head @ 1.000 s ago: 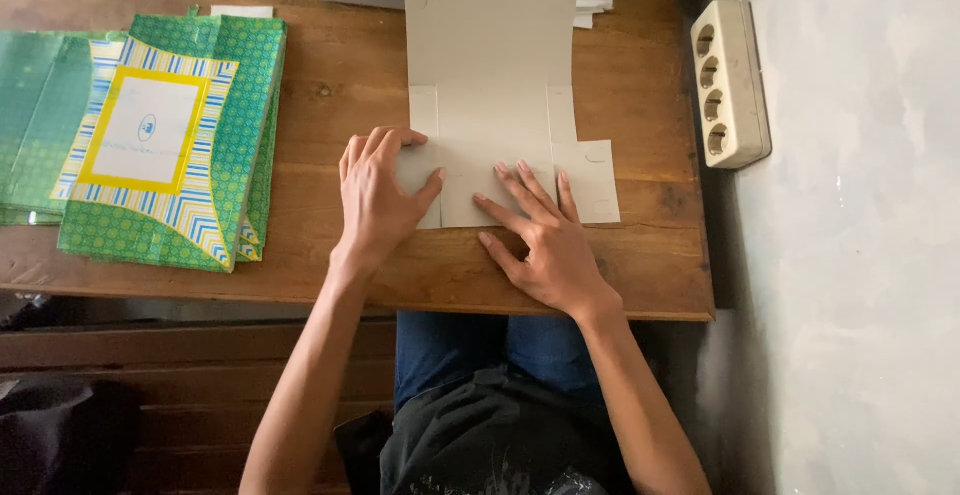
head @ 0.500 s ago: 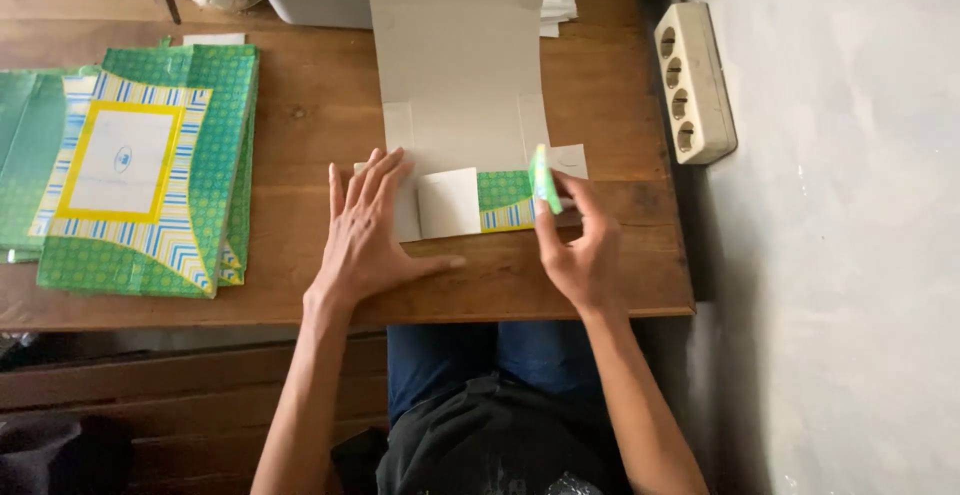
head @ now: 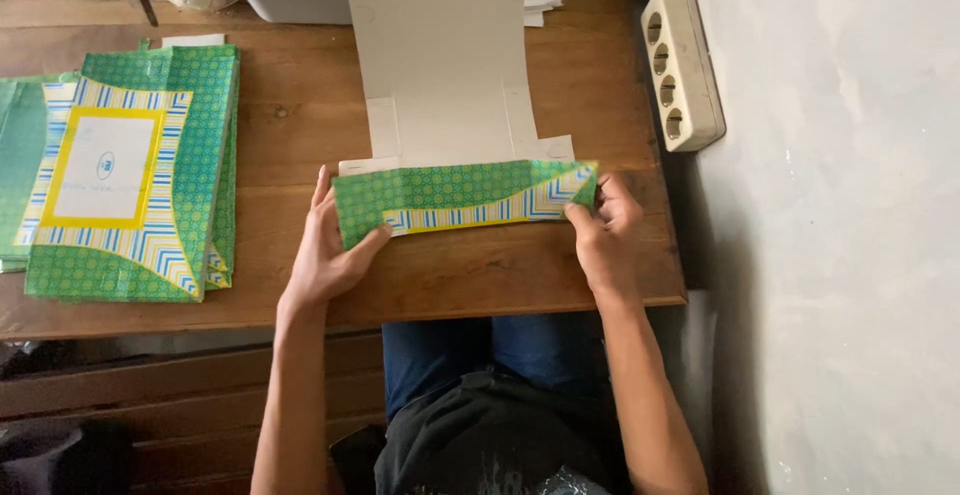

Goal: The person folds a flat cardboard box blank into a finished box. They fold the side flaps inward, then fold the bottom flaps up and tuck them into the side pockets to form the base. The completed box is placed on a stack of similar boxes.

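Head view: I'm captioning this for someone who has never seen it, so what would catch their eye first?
First, the green patterned flap folded up along the near edge of a plain grey cardboard sheet at the table's middle, with the left hand and right hand pinching its two ends. Next, the stack of matching green printed pieces lying flat on the left, and the cream power strip at the table's right edge.

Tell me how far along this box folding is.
Done: a stack of flat green printed boxes lies at the table's left. In hand: the left hand and right hand fold the near flap of a cardboard blank upward, printed side showing. Left: the far panel and side tabs lie flat, unfolded.
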